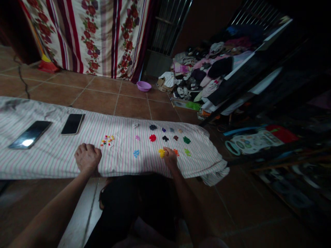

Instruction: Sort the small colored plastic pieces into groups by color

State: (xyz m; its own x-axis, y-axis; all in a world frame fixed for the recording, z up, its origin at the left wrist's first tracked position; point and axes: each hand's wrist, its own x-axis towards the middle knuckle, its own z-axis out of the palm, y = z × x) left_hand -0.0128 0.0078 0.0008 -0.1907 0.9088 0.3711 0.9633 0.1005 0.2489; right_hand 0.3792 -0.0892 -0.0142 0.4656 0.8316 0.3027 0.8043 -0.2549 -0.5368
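My right hand (pixel 170 158) is closed in a pinch, its fingertips at the edge of a small pile of yellow pieces (pixel 161 153). Whatever lies between those fingertips is too small to make out. Orange pieces (pixel 176 152) show just right of this hand, partly behind it. My left hand (pixel 88 157) rests on the striped cloth (pixel 121 165) with its fingers curled into a fist; the inside of it is hidden. Beside it, to the right, lies a loose group of mixed-colour pieces (pixel 107 140), red, yellow, green and others.
Several single-colour piles are spread over the cloth, among them red (pixel 152 138), light blue (pixel 136 153), dark grey (pixel 153 127) and dark green (pixel 186 140). Two phones (pixel 72 124) lie at the left. On the tiled floor beyond are a purple basin (pixel 143 86) and heaped clothes (pixel 199 70).
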